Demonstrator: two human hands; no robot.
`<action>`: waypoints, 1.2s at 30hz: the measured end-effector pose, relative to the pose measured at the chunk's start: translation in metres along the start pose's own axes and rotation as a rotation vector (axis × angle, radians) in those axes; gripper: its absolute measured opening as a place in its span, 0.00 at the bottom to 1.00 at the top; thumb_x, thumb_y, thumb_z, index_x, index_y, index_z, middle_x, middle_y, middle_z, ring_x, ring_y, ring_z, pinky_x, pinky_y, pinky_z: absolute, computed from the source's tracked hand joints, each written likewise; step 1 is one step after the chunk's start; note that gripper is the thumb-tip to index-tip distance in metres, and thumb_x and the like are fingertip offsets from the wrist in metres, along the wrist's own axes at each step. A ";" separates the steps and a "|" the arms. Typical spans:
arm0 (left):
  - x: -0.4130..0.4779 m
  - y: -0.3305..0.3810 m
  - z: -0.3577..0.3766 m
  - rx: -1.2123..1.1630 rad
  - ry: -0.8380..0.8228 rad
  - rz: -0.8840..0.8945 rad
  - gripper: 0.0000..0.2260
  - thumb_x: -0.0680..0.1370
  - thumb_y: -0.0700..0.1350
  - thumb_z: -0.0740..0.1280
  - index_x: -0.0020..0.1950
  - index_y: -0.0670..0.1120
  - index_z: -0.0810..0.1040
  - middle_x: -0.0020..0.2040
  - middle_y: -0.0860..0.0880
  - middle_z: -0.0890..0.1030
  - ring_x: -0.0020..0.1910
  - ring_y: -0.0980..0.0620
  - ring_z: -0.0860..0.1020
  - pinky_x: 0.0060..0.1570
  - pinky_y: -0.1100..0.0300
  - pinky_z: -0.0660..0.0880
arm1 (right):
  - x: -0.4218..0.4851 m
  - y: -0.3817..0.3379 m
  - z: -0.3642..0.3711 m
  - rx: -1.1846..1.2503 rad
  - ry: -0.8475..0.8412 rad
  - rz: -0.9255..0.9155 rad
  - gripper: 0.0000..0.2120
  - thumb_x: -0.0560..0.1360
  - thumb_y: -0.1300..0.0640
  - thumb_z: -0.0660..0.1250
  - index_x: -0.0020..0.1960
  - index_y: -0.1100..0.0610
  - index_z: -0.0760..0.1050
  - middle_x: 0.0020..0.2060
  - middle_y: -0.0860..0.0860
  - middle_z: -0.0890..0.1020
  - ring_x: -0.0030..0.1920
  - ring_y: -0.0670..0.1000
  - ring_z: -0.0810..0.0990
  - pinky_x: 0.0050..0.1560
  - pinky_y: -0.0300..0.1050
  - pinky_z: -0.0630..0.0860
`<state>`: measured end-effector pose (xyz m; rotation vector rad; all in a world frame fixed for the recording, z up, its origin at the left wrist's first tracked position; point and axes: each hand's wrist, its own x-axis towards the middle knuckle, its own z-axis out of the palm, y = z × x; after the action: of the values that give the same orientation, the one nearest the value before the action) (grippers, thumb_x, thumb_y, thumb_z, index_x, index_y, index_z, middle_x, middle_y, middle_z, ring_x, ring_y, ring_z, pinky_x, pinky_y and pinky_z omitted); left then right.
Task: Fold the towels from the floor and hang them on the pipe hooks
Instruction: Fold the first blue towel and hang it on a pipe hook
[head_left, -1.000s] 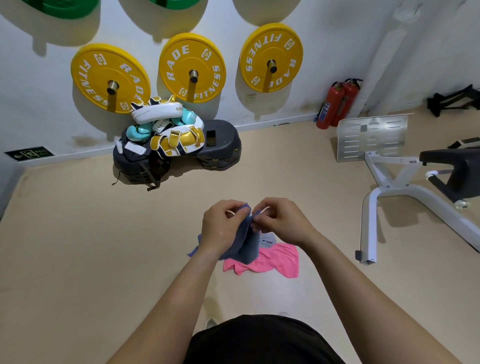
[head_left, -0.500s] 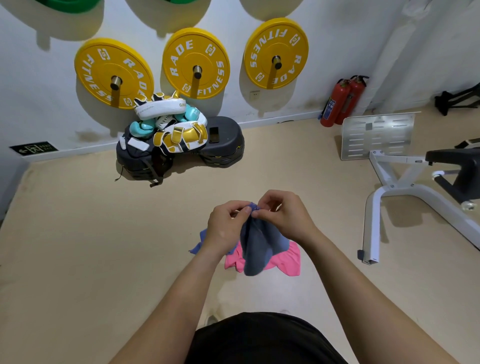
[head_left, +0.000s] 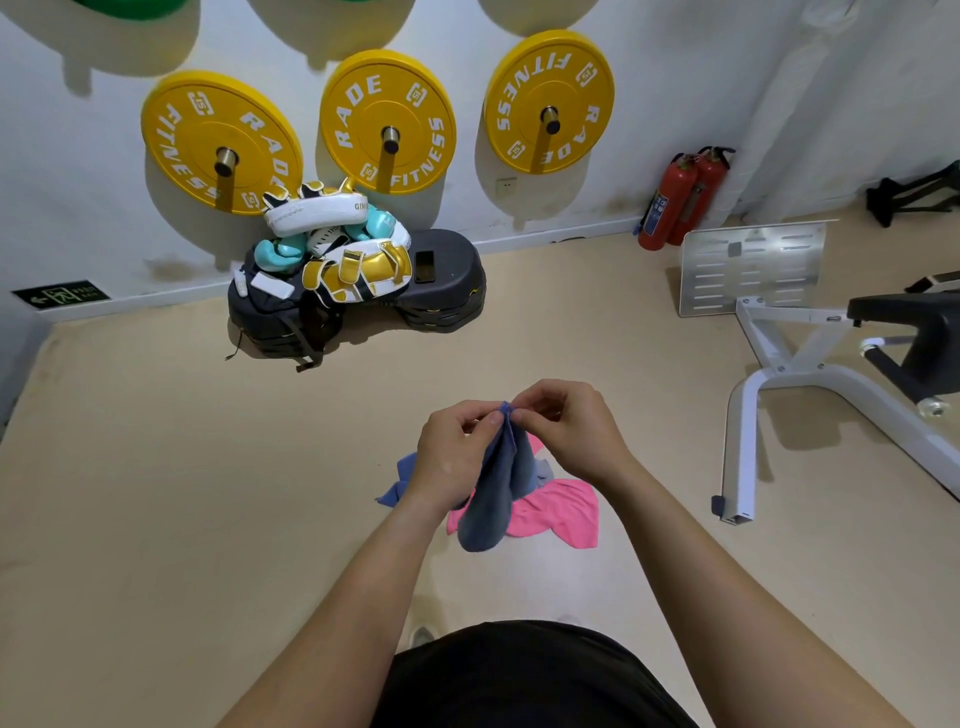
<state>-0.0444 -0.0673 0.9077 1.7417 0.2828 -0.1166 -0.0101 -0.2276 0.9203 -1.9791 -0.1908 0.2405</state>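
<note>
Cloth hangs in a narrow, soft, doubled drape: we see the blue towel pinched at its top corners by left hand and right hand, above the crumpled pink towel on the floor.

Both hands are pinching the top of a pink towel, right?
No. In the head view the left hand and right hand pinch the top of a blue towel, not a pink one; the pink towel lies on the floor.
</note>
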 end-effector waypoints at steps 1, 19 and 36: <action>0.000 0.000 0.000 0.016 -0.002 0.008 0.09 0.81 0.41 0.66 0.53 0.49 0.85 0.49 0.56 0.85 0.52 0.57 0.82 0.53 0.65 0.77 | 0.000 0.000 0.002 0.002 0.008 0.000 0.05 0.73 0.61 0.73 0.42 0.53 0.83 0.37 0.46 0.86 0.41 0.45 0.84 0.44 0.40 0.80; 0.006 0.009 -0.023 0.073 -0.088 0.126 0.10 0.80 0.37 0.65 0.47 0.49 0.82 0.44 0.55 0.84 0.44 0.59 0.79 0.48 0.66 0.76 | -0.004 -0.001 0.003 -0.017 -0.226 0.039 0.09 0.76 0.59 0.65 0.48 0.52 0.84 0.36 0.52 0.84 0.35 0.45 0.77 0.40 0.43 0.75; 0.013 0.031 -0.074 0.049 0.159 0.193 0.10 0.81 0.39 0.64 0.48 0.52 0.83 0.42 0.56 0.83 0.42 0.62 0.78 0.43 0.69 0.76 | 0.020 0.007 0.005 -0.379 -0.267 0.086 0.05 0.66 0.59 0.68 0.35 0.53 0.72 0.33 0.52 0.81 0.31 0.48 0.73 0.35 0.45 0.71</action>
<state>-0.0299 0.0013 0.9482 1.8202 0.2278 0.1573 0.0086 -0.2213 0.9106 -2.3286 -0.3436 0.5601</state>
